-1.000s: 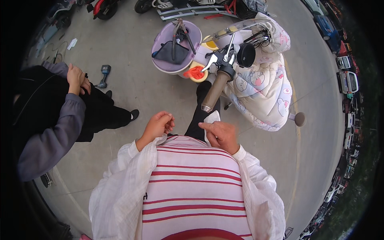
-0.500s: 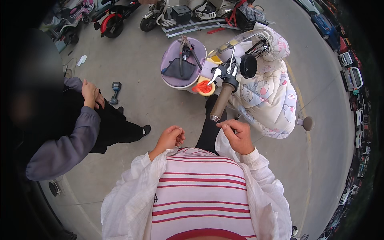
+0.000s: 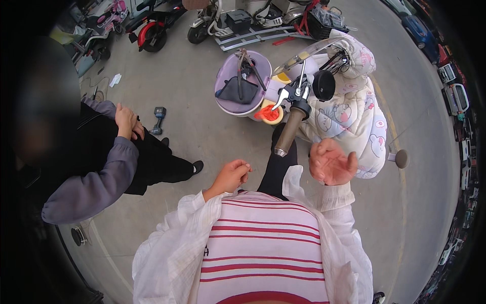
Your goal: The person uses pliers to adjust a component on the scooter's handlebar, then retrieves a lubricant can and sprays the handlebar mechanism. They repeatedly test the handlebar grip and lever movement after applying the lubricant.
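My right hand point(image 3: 331, 161) is turned palm up with loosely bent fingers apart, empty, right of the brown handlebar grip point(image 3: 289, 131) and near the padded cartoon-print cover point(image 3: 349, 119). My left hand point(image 3: 234, 174) is loosely closed in front of my body, below and left of the grip, with nothing visible in it. The scooter has a brake lever point(image 3: 283, 95) and a round black mirror point(image 3: 323, 85). Beside them a lilac bucket point(image 3: 227, 73) holds a metal tool point(image 3: 242, 83) and a dark pouch point(image 3: 228, 90). A yellow cup point(image 3: 276, 117) has red material point(image 3: 268, 112) in it.
A person in dark trousers point(image 3: 157, 169) stands at my left, hands clasped point(image 3: 126, 121). A cordless power tool point(image 3: 159, 121) lies on the concrete floor point(image 3: 126, 238). Parked scooters point(image 3: 152, 31) and a metal ramp point(image 3: 255, 36) are at the back, cars point(image 3: 455, 99) along the right.
My right hand has turned from pointing beside the grip to palm up with fingers apart, moving right. The view has shifted, so the scene sits lower and further right in the picture.
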Demonstrator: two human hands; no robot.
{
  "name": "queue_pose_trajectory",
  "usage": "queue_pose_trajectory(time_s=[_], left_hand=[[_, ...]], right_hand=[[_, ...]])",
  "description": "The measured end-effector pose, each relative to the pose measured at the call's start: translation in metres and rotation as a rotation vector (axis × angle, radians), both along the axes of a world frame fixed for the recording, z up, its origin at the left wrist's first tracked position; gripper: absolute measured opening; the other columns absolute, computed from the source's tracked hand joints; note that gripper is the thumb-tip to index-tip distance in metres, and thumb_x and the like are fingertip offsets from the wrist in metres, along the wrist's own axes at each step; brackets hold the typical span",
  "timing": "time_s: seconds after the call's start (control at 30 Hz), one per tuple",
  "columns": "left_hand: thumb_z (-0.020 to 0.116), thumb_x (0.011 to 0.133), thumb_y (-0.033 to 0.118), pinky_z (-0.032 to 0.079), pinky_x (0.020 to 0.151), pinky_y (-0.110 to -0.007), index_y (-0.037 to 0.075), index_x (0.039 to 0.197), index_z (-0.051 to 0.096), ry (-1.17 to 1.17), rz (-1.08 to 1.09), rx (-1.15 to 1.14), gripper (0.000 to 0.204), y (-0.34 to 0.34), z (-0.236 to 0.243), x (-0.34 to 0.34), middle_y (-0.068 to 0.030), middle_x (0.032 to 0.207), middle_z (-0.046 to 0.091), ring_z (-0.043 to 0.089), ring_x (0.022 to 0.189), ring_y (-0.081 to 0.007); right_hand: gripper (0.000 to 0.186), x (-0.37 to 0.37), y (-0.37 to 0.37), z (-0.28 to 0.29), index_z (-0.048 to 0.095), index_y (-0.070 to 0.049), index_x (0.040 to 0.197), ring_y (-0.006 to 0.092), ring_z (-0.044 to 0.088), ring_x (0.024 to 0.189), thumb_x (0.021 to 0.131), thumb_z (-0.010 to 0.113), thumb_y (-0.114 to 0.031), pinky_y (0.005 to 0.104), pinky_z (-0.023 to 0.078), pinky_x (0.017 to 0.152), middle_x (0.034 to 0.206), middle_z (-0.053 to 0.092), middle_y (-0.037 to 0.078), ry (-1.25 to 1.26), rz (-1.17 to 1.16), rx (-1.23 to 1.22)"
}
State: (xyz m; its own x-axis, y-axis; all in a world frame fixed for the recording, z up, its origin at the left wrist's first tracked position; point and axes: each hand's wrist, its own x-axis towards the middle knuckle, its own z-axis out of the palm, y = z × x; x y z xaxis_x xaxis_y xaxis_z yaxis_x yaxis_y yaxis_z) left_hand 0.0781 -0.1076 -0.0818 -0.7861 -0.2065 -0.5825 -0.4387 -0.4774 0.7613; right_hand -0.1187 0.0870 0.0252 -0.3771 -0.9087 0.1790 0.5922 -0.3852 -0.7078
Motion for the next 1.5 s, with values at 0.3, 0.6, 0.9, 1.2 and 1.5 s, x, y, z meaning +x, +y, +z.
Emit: queue_pose_trajectory(time_s=[0.3, 0.6, 0.9, 1.2, 1.5], left_hand=[[0.033, 0.093, 0.059, 0.041, 0.088, -0.044, 0.017, 0.135, 0.039, 0.577, 0.587, 0.631, 0.06, -0.048, 0.054, -0.007, -0.0129, 0.116, 0.05, 0.05, 0.102, -0.024], [0.044, 0.096, 0.047, 0.044, 0.094, -0.045, 0.01, 0.135, 0.041, 0.274, 0.206, 0.433, 0.054, -0.048, 0.037, -0.015, -0.0128, 0.121, 0.055, 0.054, 0.109, -0.0256], [0.063, 0.089, 0.032, 0.053, 0.074, -0.032, 0.008, 0.103, 0.055, -0.079, -0.227, 0.152, 0.029, 0.013, 0.066, -0.118, -0.0034, 0.092, 0.06, 0.061, 0.082, -0.014], [0.066, 0.083, 0.025, 0.042, 0.053, -0.026, 0.009, 0.083, 0.057, -0.383, -0.309, -0.06, 0.018, 0.027, 0.079, -0.155, -0.0008, 0.072, 0.054, 0.055, 0.065, -0.01], [0.068, 0.08, 0.017, 0.032, 0.039, -0.024, 0.008, 0.076, 0.055, -0.474, -0.214, -0.253, 0.016, 0.041, 0.096, -0.175, -0.0006, 0.06, 0.052, 0.049, 0.049, -0.0106]], right_hand=[[0.053, -0.033, 0.014, -0.053, 0.055, -0.003, 0.118, 0.0139, 0.04, 0.062, 0.092, 0.046, -0.049, 0.026, 0.034, 0.051, 0.083, 0.048, 0.004, -0.749, -0.351, -0.262], [0.057, 0.0, -0.039, -0.086, 0.056, 0.003, 0.118, 0.0256, 0.06, 0.096, 0.092, 0.047, -0.047, 0.04, 0.048, 0.085, 0.11, 0.062, 0.017, -0.635, -0.153, 0.367], [0.044, -0.026, -0.091, -0.118, 0.051, -0.007, 0.09, 0.023, 0.05, 0.078, 0.09, 0.053, -0.051, 0.0375, 0.045, 0.082, 0.085, 0.052, 0.008, -0.656, 0.014, -0.042], [0.039, -0.03, -0.128, -0.147, 0.047, -0.017, 0.08, 0.0118, 0.053, 0.063, 0.08, 0.068, -0.05, 0.0382, 0.042, 0.089, 0.068, 0.051, -0.004, -0.735, 0.307, -0.678], [0.024, -0.042, -0.141, -0.141, 0.048, -0.017, 0.079, 0.0101, 0.055, 0.058, 0.088, 0.062, -0.034, 0.0358, 0.039, 0.093, 0.06, 0.05, -0.007, -0.723, 0.498, -0.937]])
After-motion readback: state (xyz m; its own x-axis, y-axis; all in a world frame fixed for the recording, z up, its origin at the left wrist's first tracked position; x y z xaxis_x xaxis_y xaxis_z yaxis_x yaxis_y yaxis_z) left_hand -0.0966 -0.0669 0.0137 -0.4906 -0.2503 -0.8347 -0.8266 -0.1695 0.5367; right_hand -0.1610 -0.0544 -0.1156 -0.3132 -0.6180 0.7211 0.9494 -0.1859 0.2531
